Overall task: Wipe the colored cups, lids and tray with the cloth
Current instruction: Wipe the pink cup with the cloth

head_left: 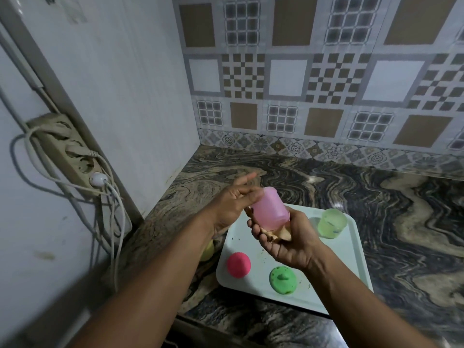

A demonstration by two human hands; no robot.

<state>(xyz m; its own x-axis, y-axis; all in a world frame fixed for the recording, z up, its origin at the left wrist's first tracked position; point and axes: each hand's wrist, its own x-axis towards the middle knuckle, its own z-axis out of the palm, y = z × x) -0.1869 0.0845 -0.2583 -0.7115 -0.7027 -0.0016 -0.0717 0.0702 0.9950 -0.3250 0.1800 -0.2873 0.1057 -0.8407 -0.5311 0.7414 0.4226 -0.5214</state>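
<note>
A translucent pink cup [270, 209] hangs tilted above the white tray [356, 262]. My left hand [232, 204] grips its upper end, forefinger sticking out and blurred. My right hand [288, 241] cups the lower, open end and is closed on a tan cloth [280, 234] bunched against the cup's mouth. On the tray lie a pink lid [238, 264] and a green lid [283, 280] near the front edge. A pale green cup [332, 223] stands at the tray's far right corner. Small dirt specks dot the tray.
A yellow object [208, 250] sits on the marbled counter [389, 202] left of the tray, mostly hidden under my left forearm. A power strip [72, 154] with hanging cables is on the left wall. Patterned tiles [326, 96] back the counter.
</note>
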